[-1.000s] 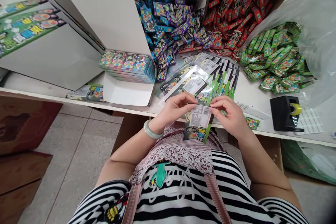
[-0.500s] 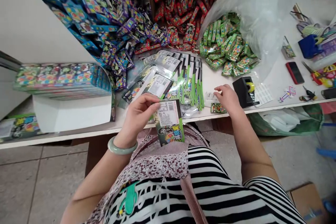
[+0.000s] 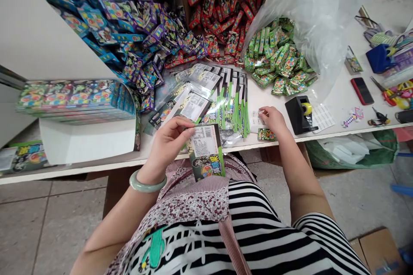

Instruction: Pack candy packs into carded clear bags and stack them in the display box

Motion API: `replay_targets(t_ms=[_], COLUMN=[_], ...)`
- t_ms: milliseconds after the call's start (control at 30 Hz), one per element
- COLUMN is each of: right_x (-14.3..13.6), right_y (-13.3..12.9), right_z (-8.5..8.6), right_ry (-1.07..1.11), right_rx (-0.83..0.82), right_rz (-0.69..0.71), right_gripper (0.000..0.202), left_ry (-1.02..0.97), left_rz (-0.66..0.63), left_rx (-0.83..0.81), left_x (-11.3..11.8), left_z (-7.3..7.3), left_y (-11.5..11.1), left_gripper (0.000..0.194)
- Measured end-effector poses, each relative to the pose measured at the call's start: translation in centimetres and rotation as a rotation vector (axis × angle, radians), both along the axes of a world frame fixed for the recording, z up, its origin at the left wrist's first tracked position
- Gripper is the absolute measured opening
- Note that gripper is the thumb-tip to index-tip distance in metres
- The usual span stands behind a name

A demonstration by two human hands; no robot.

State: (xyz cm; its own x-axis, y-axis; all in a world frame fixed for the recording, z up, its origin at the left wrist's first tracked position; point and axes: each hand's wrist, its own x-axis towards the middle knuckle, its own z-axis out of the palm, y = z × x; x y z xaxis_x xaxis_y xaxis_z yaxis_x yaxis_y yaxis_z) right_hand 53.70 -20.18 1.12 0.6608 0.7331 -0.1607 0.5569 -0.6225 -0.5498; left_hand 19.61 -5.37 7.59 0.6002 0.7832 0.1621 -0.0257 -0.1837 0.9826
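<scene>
My left hand point(image 3: 172, 139) pinches the upper left edge of a flat printed card packet point(image 3: 206, 154), black and green with a white barcode label. The packet hangs over the table's front edge against the apron. My right hand point(image 3: 272, 119) has its thumb and fingertips together at a small white sticker sheet point(image 3: 255, 120) on the table; whether a sticker is between them is too small to see. Just below that hand lies a small green candy box point(image 3: 266, 134). Fanned out behind the left hand is a pile of similar card packets point(image 3: 230, 99).
Heaps of blue, purple point(image 3: 155, 34), red point(image 3: 222, 4) and green small boxes point(image 3: 284, 58) lie at the back. A black tape dispenser point(image 3: 298, 116), a phone point(image 3: 362, 91) and scissors point(image 3: 385, 90) are on the right. An open display carton point(image 3: 87, 142) stands left.
My right hand has shifted slightly left and its fingertips have come down onto the sticker sheet. My left hand still holds the card packet, almost unmoved.
</scene>
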Motion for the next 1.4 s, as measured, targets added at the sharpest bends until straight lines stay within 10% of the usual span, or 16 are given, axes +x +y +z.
replay_targets(t_ms=[233,400,700,1200,1400], right_x=[0.8,-0.1,-11.7,-13.5,-14.0], right_y=[0.4,0.1,6.5,10.3,11.1], right_z=[-0.3,3.5,13.8,12.5,10.2], right_ry=[0.18,0.373,0.57,0.424,1.025], right_rx=[0.099,0.225,0.302,0.047,-0.087], right_rz=[-0.099,-0.123,0.707,0.678,0.555], right_gripper=[0.005,0.019,0.02,0.016,0.011], left_ry=[-0.004,-0.032,0.0,-0.066,0.053], left_rz=[0.009,-0.021,-0.074,-0.006,-0.048], left_rx=[0.001,0.009,0.063,0.055,0.162], left_x=[-0.2,0.4,1.7,1.7,1.2], left_z=[-0.2,-0.1,0.7,-0.3,0.1], left_y=[0.2,-0.1,-1.0,-0.9,-0.6], left_gripper=[0.01,0.012,0.007,0.024,0.025])
